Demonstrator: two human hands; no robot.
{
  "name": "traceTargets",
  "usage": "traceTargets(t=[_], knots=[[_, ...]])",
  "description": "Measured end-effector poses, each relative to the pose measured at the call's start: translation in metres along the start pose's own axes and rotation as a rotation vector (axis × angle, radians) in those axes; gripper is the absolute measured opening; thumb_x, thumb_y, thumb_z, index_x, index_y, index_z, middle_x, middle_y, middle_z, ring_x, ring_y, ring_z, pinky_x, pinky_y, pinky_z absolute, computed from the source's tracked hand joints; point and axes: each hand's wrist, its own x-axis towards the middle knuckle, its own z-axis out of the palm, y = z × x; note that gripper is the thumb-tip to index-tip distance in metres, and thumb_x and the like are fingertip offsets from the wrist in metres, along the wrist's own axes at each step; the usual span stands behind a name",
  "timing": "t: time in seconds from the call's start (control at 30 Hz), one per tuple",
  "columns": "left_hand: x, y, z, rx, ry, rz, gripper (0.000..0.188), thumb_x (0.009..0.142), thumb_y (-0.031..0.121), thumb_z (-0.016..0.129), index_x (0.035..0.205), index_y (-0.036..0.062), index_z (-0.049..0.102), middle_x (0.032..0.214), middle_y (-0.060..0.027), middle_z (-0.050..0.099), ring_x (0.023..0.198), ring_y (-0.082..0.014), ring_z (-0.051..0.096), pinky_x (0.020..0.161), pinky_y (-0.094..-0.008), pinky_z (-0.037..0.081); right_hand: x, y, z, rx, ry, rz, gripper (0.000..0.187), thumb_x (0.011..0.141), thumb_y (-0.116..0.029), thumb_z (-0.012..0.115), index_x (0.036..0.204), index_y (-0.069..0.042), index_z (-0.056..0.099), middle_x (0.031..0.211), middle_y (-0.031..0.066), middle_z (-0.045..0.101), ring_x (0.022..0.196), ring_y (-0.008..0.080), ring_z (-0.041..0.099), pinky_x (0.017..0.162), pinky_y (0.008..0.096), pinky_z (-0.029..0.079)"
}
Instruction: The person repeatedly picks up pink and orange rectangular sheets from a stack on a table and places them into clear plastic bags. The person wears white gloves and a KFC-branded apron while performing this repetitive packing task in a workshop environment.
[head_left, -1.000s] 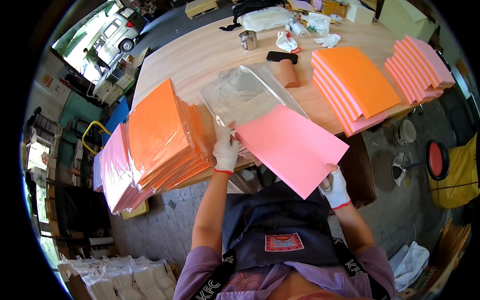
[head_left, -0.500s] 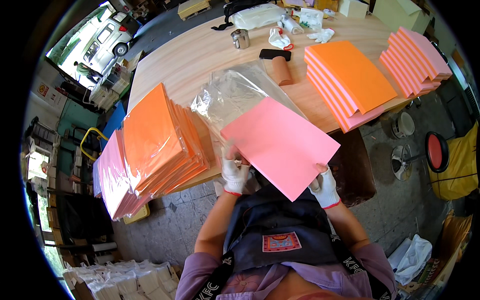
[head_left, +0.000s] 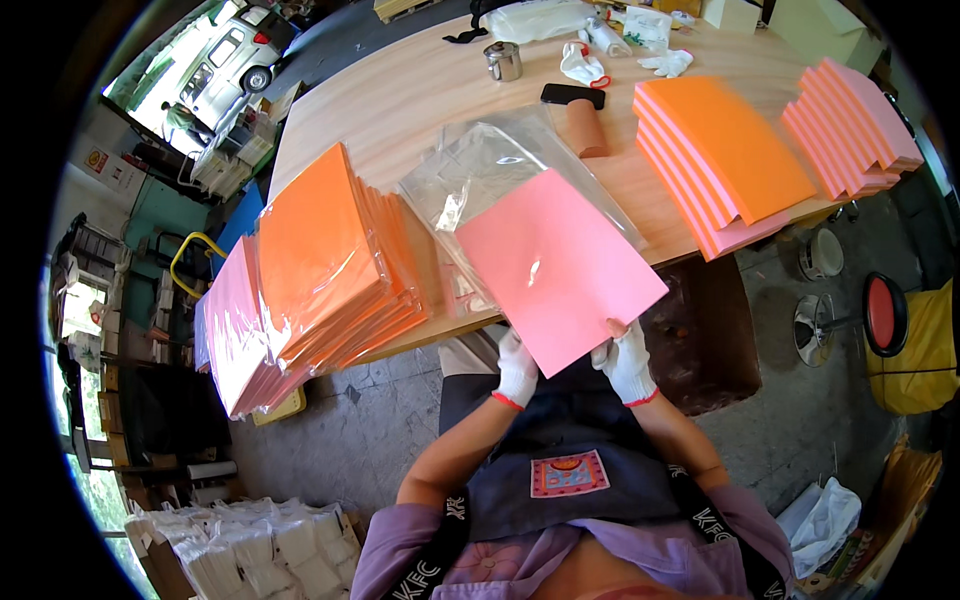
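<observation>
A flat pink paper stack (head_left: 565,260) lies tilted over the table's near edge, on or partly within a clear plastic bag (head_left: 480,160). A streak of glare crosses the pink, but how far the film covers it I cannot tell. My right hand (head_left: 625,365), in a white fingerless glove, grips the paper's lower right edge, thumb on top and fingers beneath. At the lower left edge, my left hand (head_left: 516,372), gloved alike, is closed against the paper; its fingers are partly hidden behind it.
Film-wrapped orange paper packs (head_left: 320,260) and wrapped pink packs (head_left: 235,330) are piled left. Rightward stand an orange-and-pink paper stack (head_left: 720,150) and another pink stack (head_left: 850,125). Behind lie a brown cylinder (head_left: 586,128), black phone (head_left: 573,96), metal cup (head_left: 503,62) and white gloves (head_left: 582,64).
The pink paper has turned more upright and shifted slightly left relative to the table. My left hand has come down to the paper's lower left edge; my right hand has moved left along its edge.
</observation>
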Motion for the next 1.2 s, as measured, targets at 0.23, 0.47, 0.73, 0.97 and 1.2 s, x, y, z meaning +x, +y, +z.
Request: traceTargets(t=[0.23, 0.47, 0.73, 0.97, 1.2], knots=[[-0.042, -0.005, -0.026, -0.052, -0.126, -0.430, 0.021, 0.093, 0.017, 0.052, 0.105, 0.0013, 0.056, 0.092, -0.0113, 0.066, 0.071, -0.0199, 0.065, 0.062, -0.0333, 0.057, -0.006, 0.056, -0.025, 0.107, 0.179, 0.178, 0.020, 0.091, -0.014, 0.051, 0.109, -0.005, 0.048, 0.083, 0.0097, 0.060, 0.060, 0.0189, 0.062, 0.046, 0.0299, 0.052], [-0.034, 0.010, -0.029, 0.022, -0.163, -0.531, 0.021, 0.094, 0.018, 0.050, 0.105, 0.0014, 0.057, 0.092, -0.0114, 0.066, 0.069, -0.0172, 0.063, 0.062, -0.0297, 0.054, 0.059, 0.040, -0.007, 0.507, -0.030, 0.228, 0.026, 0.089, -0.012, 0.054, 0.112, -0.002, 0.048, 0.103, 0.0113, 0.057, 0.090, 0.0253, 0.061, 0.079, 0.0405, 0.055], [-0.027, 0.045, -0.045, 0.113, -0.230, -0.503, 0.045, 0.090, 0.022, 0.058, 0.126, -0.0002, 0.040, 0.114, -0.0155, 0.057, 0.093, -0.0230, 0.063, 0.063, -0.0317, 0.055, 0.015, 0.013, -0.003, -0.139, -0.263, 0.633, 0.037, 0.092, -0.013, 0.049, 0.127, -0.001, 0.041, 0.112, 0.0129, 0.059, 0.082, 0.0202, 0.064, 0.073, 0.0343, 0.055], [-0.017, 0.048, -0.062, 0.297, -0.177, -0.277, 0.022, 0.094, 0.019, 0.052, 0.085, -0.0010, 0.056, 0.080, -0.0084, 0.064, 0.065, -0.0147, 0.063, 0.058, -0.0254, 0.052, 0.061, -0.041, 0.052, -1.855, -0.616, -0.842, 0.031, 0.071, -0.016, 0.066, 0.101, -0.013, 0.060, 0.114, 0.0062, 0.057, 0.089, 0.0286, 0.057, 0.076, 0.0372, 0.050], [-0.013, 0.056, -0.069, 0.311, -0.242, -0.382, 0.021, 0.093, 0.019, 0.051, 0.096, -0.0010, 0.056, 0.086, -0.0107, 0.066, 0.070, -0.0153, 0.064, 0.060, -0.0242, 0.053, 0.083, -0.030, 0.053, -1.990, -0.760, -0.768, 0.032, 0.073, -0.023, 0.064, 0.102, -0.012, 0.058, 0.116, 0.0081, 0.055, 0.095, 0.0261, 0.055, 0.071, 0.0357, 0.050]])
